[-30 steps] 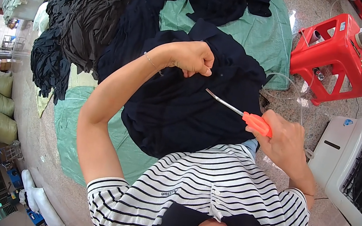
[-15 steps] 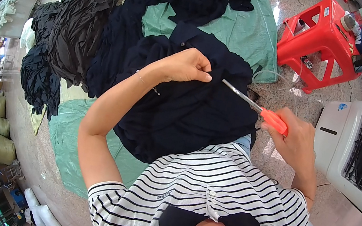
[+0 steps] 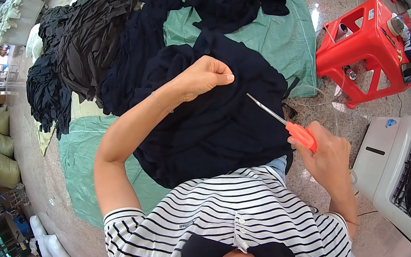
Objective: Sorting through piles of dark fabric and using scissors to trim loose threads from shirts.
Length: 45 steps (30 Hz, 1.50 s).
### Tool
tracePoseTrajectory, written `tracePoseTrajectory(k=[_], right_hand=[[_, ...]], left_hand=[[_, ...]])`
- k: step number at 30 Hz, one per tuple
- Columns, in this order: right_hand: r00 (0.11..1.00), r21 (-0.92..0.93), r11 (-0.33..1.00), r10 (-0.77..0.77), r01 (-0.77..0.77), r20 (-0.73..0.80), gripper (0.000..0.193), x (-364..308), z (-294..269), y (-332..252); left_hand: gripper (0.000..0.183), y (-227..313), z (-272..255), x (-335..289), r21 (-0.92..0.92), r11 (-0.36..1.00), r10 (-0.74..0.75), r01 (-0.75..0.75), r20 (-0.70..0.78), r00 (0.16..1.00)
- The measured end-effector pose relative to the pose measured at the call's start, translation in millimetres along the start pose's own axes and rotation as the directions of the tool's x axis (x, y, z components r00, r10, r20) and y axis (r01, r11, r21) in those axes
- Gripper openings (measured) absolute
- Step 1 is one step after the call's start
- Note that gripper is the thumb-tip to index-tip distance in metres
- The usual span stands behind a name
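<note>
The person's left hand (image 3: 203,79) is curled closed, thumb against forefinger, above the dark navy fabric garment (image 3: 227,126) spread over the lap; whether anything is pinched between the fingertips cannot be told. The right hand (image 3: 328,150) grasps the bright orange handle of a slim, shiny metal-shafted tool (image 3: 301,135), its tip pointing toward the left hand but apart from it, over the garment. Beyond the right hand stands a red plastic stool (image 3: 388,63), with a crinkled green plastic sheet (image 3: 298,52) on the floor nearby.
</note>
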State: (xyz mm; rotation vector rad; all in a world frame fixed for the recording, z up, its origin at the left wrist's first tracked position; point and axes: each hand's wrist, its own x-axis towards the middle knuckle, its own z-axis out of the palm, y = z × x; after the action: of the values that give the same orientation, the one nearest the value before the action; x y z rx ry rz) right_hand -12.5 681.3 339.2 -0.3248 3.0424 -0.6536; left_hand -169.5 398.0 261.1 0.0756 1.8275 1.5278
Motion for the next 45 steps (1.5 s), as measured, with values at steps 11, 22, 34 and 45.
tracePoseTrajectory(k=[11, 22, 34, 45], right_hand=[[0.999, 0.026, 1.0, -0.001, 0.003, -0.052, 0.032, 8, 9, 2], [0.944, 0.153, 0.964, 0.248, -0.218, -0.219, 0.03, 25, 33, 39], [0.88, 0.239, 0.917, 0.381, -0.32, -0.285, 0.028, 19, 48, 67], [0.911, 0.312, 0.912, 0.344, -0.266, -0.227, 0.029, 35, 77, 58]], left_hand=[[0.015, -13, -12, 4, -0.064, 0.997, 0.036, -0.032, 0.073, 0.997], [0.113, 30, -17, 32, 0.716, 0.697, 0.205, 0.039, -0.251, 0.946], [0.047, -17, -146, -57, -0.335, 0.266, 0.403, -0.904, -0.813, 0.42], [0.035, 32, -138, -100, 0.021, 0.596, 0.439, -0.803, -0.845, 0.304]])
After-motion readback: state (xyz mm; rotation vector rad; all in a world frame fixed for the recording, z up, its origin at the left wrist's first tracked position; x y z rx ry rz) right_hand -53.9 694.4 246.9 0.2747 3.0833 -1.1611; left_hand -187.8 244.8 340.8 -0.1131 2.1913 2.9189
